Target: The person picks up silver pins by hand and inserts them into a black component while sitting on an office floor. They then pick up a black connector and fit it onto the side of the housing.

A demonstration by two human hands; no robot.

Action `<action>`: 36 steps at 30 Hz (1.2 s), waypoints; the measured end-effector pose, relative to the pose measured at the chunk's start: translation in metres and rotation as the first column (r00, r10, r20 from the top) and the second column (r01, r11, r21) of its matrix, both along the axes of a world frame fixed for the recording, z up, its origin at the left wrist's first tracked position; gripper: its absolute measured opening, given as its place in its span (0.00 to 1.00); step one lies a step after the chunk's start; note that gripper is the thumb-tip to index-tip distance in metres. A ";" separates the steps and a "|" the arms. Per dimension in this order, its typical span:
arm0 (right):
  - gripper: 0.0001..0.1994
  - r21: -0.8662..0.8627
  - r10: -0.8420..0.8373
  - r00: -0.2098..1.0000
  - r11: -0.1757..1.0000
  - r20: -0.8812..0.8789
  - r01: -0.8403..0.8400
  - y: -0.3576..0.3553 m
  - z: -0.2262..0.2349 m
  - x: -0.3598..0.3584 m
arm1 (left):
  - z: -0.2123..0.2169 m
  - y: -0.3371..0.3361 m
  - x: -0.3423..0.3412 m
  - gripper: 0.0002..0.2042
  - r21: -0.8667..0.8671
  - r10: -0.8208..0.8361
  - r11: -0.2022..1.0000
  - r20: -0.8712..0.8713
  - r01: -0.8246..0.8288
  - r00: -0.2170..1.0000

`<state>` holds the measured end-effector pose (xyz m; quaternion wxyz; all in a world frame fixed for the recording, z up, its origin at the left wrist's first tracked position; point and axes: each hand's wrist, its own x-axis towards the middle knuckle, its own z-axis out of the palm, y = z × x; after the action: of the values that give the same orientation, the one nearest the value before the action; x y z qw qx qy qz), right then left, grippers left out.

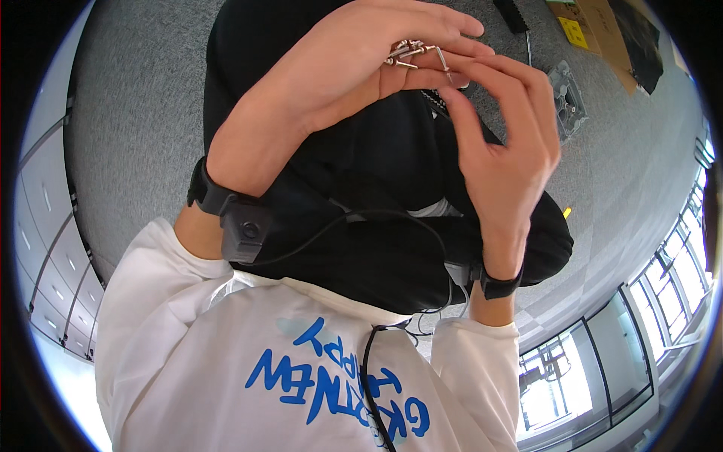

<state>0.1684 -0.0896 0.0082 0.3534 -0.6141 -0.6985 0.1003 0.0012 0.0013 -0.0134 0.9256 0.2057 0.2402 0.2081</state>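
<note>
My left hand is raised over my lap, its palm cupped and fingers curled around several small silvery screws. From the right, my right hand reaches to the left fingertips. Its thumb and fingers close on one slim metal screw, which stands apart from the bunch. The tip of that screw is partly hidden between the fingers of both hands.
Black trousers cover my legs below the hands. On the grey carpet lie a black-handled tool, a grey plastic part and an open cardboard box. A thin cable runs between my wrist straps.
</note>
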 end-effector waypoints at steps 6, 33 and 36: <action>0.09 0.120 0.034 0.995 0.992 0.091 -0.045 0.011 -0.009 0.000 | 0.007 -0.002 0.001 0.21 -0.005 -0.018 1.000 -0.035 0.018 0.999; 0.07 -0.118 -0.009 0.989 0.993 0.147 0.027 -0.020 -0.098 0.016 | 0.020 -0.002 0.005 0.22 0.183 0.021 0.983 -0.155 0.008 0.988; 0.08 -0.096 -0.006 0.978 0.995 0.207 0.026 -0.019 -0.102 0.016 | 0.021 -0.001 0.007 0.22 0.182 0.013 0.983 -0.156 0.015 0.988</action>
<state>0.1842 -0.1086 -0.0937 0.2492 -0.6434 -0.7207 0.0673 0.0081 0.0001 0.0078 0.8811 0.3057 0.2920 0.2120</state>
